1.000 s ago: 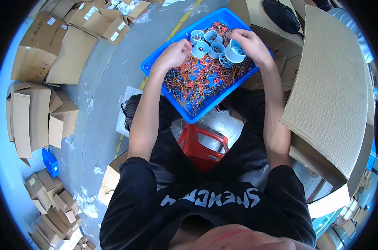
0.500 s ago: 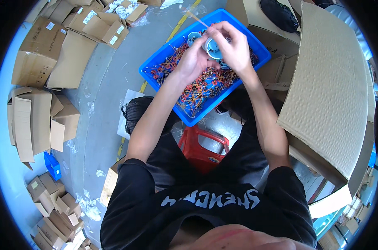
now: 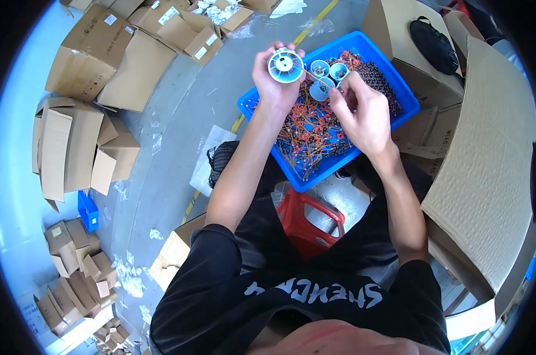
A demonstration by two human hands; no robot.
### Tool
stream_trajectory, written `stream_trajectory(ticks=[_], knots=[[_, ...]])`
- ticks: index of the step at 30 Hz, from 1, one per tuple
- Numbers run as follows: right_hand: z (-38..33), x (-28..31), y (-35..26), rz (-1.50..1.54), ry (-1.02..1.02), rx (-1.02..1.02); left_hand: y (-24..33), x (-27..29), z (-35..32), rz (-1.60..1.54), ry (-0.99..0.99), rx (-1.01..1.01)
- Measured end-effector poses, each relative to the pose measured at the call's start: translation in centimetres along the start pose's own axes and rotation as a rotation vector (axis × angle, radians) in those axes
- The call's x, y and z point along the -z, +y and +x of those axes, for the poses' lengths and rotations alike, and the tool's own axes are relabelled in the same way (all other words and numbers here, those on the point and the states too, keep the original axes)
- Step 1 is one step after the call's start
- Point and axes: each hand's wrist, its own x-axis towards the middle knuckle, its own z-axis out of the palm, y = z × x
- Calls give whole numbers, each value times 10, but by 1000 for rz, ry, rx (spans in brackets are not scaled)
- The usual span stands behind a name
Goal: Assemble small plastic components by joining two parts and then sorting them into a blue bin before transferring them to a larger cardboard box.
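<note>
My left hand (image 3: 273,84) is closed around a round pale blue spool-like piece (image 3: 284,61) with a white hub, its face turned up. Between the fingertips of my right hand (image 3: 367,115) is one end of a thin orange-yellow wire (image 3: 318,78), which runs across to the rim of that piece. Both hands are over a blue plastic bin (image 3: 292,176). Tangled short orange and red wires (image 3: 315,127) with small dark ends fill much of it. Several pale blue cups (image 3: 319,90) with small bits inside stand on the wires, between my hands.
At my right is a large open cardboard box (image 3: 487,160), with a black pouch (image 3: 433,42) on cardboard beyond it. A red plastic stool (image 3: 300,228) is between my legs. Cardboard boxes (image 3: 78,148) and plastic scraps lie along the left, near a small blue bin (image 3: 88,211).
My hands have moved apart. The left has tilted the spool-like piece face up and away from the cups; the right has drawn back, pinching the wire. The whole view has shifted.
</note>
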Motion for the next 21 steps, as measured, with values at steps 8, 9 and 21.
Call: stream_trajectory(ticks=[8, 9, 21], knots=[[3, -1, 4, 2, -5, 1, -10, -17, -2, 157, 92, -84], [3, 0, 5, 4, -3, 5, -10, -17, -1, 176, 106, -89], [1, -2, 2, -5, -67, 29, -8, -18, -5, 177, 95, -117]])
